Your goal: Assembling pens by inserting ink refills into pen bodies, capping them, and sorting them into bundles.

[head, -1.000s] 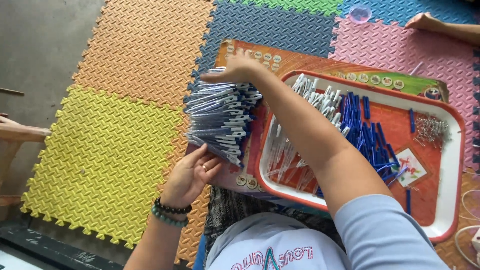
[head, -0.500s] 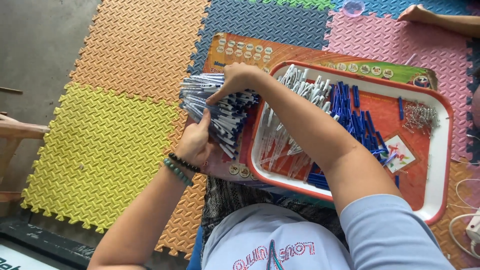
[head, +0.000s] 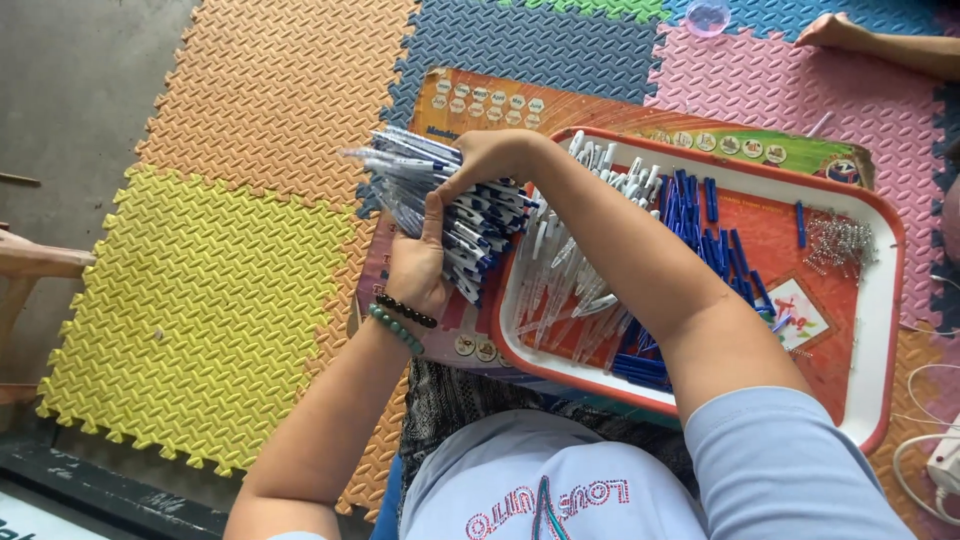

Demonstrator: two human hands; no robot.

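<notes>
Both my hands on one fat bundle of pens, just left of the tray.

My left hand presses up against the bundle's near side, fingers straight and flat on the pens, thumb pointing up. My right hand curls over the top, fingers closed round the pens. The pens stick out past my fingers toward the orange mat, above the board, with loose pen parts lying in the tray beside them.
</notes>
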